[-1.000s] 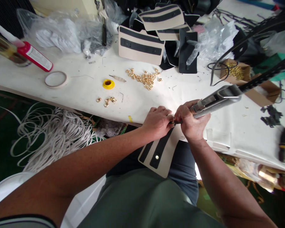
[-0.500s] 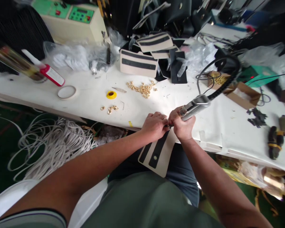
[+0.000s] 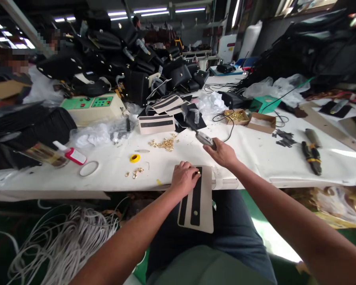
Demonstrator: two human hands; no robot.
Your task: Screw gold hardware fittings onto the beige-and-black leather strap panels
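My left hand (image 3: pixel 184 178) lies at the top of a beige panel (image 3: pixel 207 206) with two black strips, fingers closed on it. Thumb and index finger are beside a small gold stud (image 3: pixel 198 172) on the longer strip. Lower on that strip sits another round metal stud (image 3: pixel 195 213). The panel rests partly on the table edge and partly over my lap. In my right hand (image 3: pixel 224 153) is a grey corded electric screwdriver (image 3: pixel 205 139), raised over the table and apart from the panel, its dark end pointing away to the left.
Loose gold fittings (image 3: pixel 166 143), a yellow tape roll (image 3: pixel 135 158) and a red-and-white bottle (image 3: pixel 76 155) lie on the table (image 3: pixel 154 174). Similar panels (image 3: pixel 156 124) are stacked behind. Cardboard boxes (image 3: pixel 260 122) and pliers (image 3: pixel 312 158) are at the right.
My right hand has lifted the electric screwdriver off the panel and moved it forward, away from my left hand. The gold stud now shows. The view has tilted up.
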